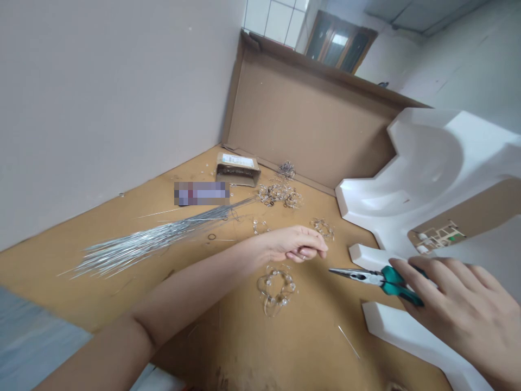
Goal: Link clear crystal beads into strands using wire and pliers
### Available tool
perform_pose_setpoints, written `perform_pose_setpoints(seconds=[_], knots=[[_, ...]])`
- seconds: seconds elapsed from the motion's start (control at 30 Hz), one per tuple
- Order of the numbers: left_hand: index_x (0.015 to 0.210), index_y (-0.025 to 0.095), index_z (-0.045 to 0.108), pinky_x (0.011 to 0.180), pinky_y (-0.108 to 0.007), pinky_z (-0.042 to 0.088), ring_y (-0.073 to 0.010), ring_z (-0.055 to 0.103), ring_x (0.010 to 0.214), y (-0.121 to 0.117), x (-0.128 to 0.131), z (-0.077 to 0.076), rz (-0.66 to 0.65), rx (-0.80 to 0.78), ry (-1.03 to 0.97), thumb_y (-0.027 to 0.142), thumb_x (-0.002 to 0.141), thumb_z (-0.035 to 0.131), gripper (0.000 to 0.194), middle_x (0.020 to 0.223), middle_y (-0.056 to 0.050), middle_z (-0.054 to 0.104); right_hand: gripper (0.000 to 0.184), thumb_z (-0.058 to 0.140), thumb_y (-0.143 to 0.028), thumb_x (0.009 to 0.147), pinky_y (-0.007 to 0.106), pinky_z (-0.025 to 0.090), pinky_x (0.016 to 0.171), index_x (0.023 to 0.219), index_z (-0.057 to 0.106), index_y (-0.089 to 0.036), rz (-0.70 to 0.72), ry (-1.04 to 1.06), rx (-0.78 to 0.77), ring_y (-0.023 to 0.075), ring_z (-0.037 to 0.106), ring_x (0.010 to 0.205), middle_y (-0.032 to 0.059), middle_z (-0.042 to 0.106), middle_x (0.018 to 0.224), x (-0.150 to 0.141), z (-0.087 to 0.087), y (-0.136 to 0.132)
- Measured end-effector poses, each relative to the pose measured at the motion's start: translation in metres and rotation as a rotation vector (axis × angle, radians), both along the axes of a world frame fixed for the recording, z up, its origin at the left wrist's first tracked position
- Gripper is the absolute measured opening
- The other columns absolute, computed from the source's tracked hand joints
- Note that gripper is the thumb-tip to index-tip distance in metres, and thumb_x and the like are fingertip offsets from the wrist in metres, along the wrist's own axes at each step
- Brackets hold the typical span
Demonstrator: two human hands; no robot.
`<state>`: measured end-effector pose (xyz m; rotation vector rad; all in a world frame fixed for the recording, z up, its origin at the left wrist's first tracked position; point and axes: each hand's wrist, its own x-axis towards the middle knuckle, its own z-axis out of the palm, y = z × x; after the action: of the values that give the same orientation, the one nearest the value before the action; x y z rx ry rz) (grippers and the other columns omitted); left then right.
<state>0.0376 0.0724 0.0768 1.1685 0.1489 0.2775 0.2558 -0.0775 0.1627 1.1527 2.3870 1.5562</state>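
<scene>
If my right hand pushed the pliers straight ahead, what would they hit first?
Probably your left hand: the pliers point toward its lower edge across a gap. Depth is unclear, so they might instead slip past it, toward the beaded ring.

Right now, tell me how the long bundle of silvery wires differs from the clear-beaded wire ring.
The long bundle of silvery wires runs straight and fans out at one end; the clear-beaded wire ring curves into a loop. The bundle shows no beads; the ring carries several. Both lie on the brown surface.
</scene>
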Motion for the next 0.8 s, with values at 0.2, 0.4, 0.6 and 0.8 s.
perform_pose_setpoints(seconds=[0.2,0.4,0.6,0.8], knots=[[0.066,0.012,0.056,0.033,-0.014,0.010,-0.0021,0.016,0.036,0.000,0.000,0.001,-0.022,0.005,-0.023,0.025,0.072,0.058,0.014,0.043,0.009,0.029,0.027,0.041,-0.033,0.087,0.031,0.030,0.056,0.095,0.061,-0.016,0.023,-0.014,-0.001,0.0203,0.050,0.063,0.0091,0.064,0.076,0.000,0.002,0.001],[0.066,0.013,0.055,0.034,-0.015,0.010,-0.0022,0.016,0.036,-0.001,0.000,0.001,0.006,0.043,0.015,0.027,0.072,0.059,0.016,0.043,0.010,0.029,0.025,0.041,-0.032,0.087,0.030,0.032,0.057,0.091,0.060,-0.017,0.036,-0.004,-0.021,0.0186,0.050,0.062,0.0075,0.062,0.073,-0.006,0.003,0.002],[0.068,0.013,0.055,0.040,-0.015,0.022,-0.0025,0.029,0.040,-0.007,0.001,0.003,0.214,0.358,-0.052,0.029,0.077,0.057,0.018,0.046,0.008,0.039,0.015,0.049,-0.018,0.074,0.025,0.033,0.044,0.084,0.059,-0.024,-0.193,0.291,-0.273,0.0141,0.054,0.048,-0.0019,0.059,0.060,-0.003,-0.006,0.002],[0.076,0.014,0.054,0.043,-0.015,0.032,-0.0025,0.039,0.043,-0.016,-0.001,0.010,0.234,0.483,-0.053,0.029,0.084,0.049,0.017,0.056,0.006,0.048,0.015,0.056,-0.014,0.066,0.019,0.030,0.033,0.070,0.057,-0.028,-0.415,0.566,-0.721,0.0099,0.050,0.034,-0.0068,0.055,0.045,0.015,0.002,0.000]])
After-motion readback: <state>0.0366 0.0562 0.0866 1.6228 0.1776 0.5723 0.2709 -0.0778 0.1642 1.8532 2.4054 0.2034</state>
